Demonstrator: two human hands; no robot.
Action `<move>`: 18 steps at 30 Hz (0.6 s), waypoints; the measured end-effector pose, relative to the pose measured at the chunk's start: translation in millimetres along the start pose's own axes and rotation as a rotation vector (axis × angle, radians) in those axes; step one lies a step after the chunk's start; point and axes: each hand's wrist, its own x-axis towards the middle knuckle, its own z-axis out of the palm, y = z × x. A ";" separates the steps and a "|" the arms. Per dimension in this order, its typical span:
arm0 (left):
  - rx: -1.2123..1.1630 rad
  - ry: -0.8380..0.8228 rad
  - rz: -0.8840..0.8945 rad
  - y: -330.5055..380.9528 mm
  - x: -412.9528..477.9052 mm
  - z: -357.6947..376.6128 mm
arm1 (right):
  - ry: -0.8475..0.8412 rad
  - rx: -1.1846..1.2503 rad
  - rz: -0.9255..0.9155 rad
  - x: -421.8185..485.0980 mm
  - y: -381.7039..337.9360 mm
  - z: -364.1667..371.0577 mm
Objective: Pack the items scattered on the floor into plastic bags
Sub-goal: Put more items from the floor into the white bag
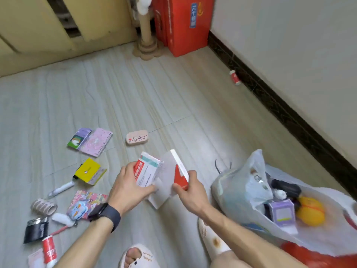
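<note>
My left grip [131,187] curled round a red-and-white medicine box [147,169], my right grip [190,192] pinching a white-and-red carton [178,176], I hold both just above the floor [135,93]; next, I judge, both go right into the open plastic bag [228,188].

Red-and-white medicine box [148,169] gripped by left hand [129,188]; white-and-red carton [180,177] held by right hand [193,194]; part-filled plastic bag [228,188] placed alongside
</note>
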 end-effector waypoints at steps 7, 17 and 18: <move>-0.082 -0.350 0.211 151.3 -15.8 -6.8 | 0.536 0.304 -0.126 -124.2 32.4 -175.9; 0.483 -0.878 0.470 275.6 -75.5 145.6 | 0.506 -0.095 0.168 -195.4 141.4 -260.0; 0.588 -0.879 0.474 271.2 -77.7 161.4 | 0.501 -0.143 0.170 -196.1 146.2 -257.6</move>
